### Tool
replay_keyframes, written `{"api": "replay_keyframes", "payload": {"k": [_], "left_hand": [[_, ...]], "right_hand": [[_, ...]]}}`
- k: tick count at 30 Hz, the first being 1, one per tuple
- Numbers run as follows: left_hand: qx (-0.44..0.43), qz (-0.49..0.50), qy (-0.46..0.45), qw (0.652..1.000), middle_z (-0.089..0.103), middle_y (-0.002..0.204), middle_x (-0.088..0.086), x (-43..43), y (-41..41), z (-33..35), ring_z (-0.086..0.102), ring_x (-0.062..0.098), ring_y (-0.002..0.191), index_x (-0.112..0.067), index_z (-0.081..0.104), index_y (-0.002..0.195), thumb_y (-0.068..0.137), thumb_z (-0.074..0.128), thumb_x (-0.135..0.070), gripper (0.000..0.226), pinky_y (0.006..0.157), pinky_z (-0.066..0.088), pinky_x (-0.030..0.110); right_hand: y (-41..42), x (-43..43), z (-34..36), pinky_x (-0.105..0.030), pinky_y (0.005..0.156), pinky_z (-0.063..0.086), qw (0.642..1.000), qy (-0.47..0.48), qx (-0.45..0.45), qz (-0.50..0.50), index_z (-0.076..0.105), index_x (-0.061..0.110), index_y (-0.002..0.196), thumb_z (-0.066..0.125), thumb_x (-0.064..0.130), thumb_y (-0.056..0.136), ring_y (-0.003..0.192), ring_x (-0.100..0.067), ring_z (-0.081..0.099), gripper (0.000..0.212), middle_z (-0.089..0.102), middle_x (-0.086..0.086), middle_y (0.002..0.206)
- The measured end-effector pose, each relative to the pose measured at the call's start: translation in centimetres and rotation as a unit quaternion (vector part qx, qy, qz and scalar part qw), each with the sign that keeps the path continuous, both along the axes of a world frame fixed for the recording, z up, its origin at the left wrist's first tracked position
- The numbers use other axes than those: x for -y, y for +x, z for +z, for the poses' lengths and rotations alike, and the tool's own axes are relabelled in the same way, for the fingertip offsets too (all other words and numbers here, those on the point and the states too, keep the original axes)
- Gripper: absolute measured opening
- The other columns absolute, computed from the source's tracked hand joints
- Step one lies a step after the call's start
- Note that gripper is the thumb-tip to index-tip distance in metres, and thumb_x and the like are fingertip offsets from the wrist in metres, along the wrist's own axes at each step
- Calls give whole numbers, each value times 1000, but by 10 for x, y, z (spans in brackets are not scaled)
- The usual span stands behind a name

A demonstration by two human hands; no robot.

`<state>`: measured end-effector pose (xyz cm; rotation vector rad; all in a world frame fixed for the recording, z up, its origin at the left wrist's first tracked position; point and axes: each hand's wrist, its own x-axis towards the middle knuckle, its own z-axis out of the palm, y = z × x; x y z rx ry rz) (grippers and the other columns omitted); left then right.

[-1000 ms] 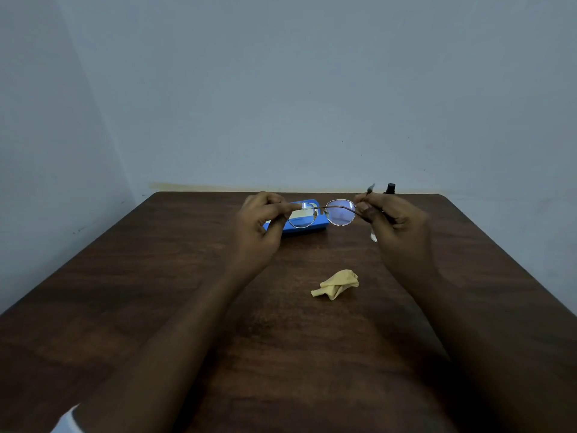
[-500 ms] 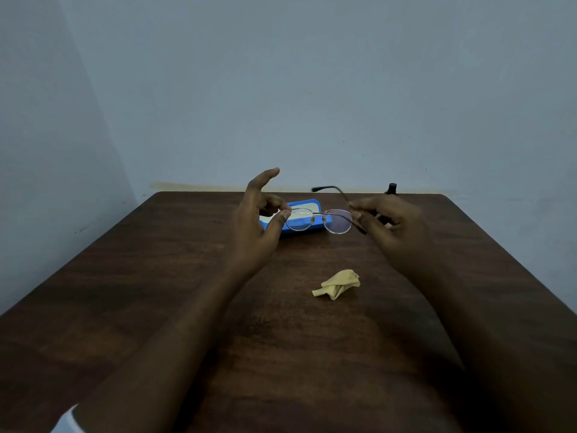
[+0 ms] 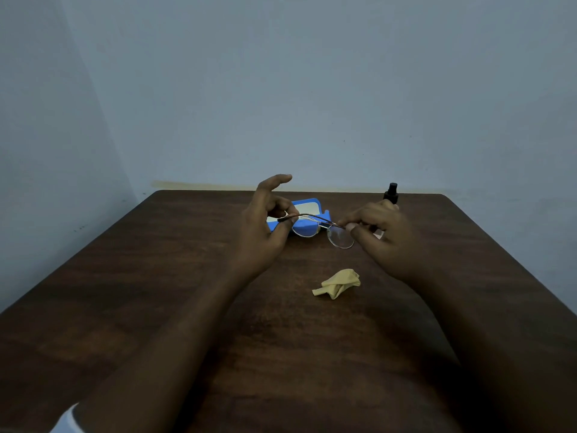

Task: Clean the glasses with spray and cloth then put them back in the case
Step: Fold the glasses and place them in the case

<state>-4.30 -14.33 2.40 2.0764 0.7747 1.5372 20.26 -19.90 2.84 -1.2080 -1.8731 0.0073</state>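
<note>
Thin metal-framed glasses (image 3: 342, 239) hang in the air between my two hands, above the far middle of the table. My left hand (image 3: 265, 228) pinches their left end between thumb and a finger, its index finger raised straight. My right hand (image 3: 379, 232) pinches the right end by the lens, fingers curled. Both temple arms look folded along the frame. Right behind the glasses lies the open blue case (image 3: 307, 210) with its pale lining. A crumpled yellow cloth (image 3: 338, 283) lies on the table nearer to me. The spray bottle (image 3: 392, 193) with a black top stands behind my right hand, mostly hidden.
The dark wooden table (image 3: 187, 307) stands against a pale wall at its far edge and close to a wall on the left. A white sleeve cuff (image 3: 65, 421) shows at the bottom left.
The raised temple arm has come down and now lies folded along the frame. Both hands and the glasses have sunk slightly and tilted, right lens lower.
</note>
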Motion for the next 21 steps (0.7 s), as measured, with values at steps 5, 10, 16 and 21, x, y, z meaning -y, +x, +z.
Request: {"api": "replay_keyframes", "payload": {"k": [5, 10, 16, 21], "left_hand": [[-27, -1, 23, 999, 70, 90, -2, 4, 3, -1, 70, 23, 92, -28, 49, 141, 92, 70, 3, 62, 88, 51, 27], [-25, -7, -3, 1000, 72, 90, -3, 6, 3, 0, 71, 23, 93, -25, 53, 141, 90, 76, -3, 60, 91, 55, 36], [107, -98, -136, 980, 79, 108, 9, 9, 1, 12, 73, 22, 109, -17, 52, 143, 99, 64, 1, 50, 93, 56, 34], [142, -82, -266, 950, 77, 114, 12, 5, 2, 12, 71, 18, 110, -17, 67, 126, 91, 69, -10, 35, 82, 57, 34]], "right_hand": [[-10, 2, -1, -20, 81, 34, 999, 11, 49, -15, 78, 22, 101, 66, 29, 92, 91, -16, 49, 17, 69, 12, 90], [-11, -4, -5, -25, 74, 24, 986, 57, 144, -56, 78, 19, 98, 59, 28, 95, 85, -22, 51, 21, 70, 3, 88], [-15, -2, -2, -30, 70, 37, 998, 10, -5, -55, 80, 18, 98, 67, 18, 96, 78, -21, 59, 13, 72, 2, 80], [-21, 1, -2, -27, 52, 34, 907, -207, -361, 62, 82, 16, 94, 74, 20, 92, 60, -20, 47, 9, 72, -6, 76]]}}
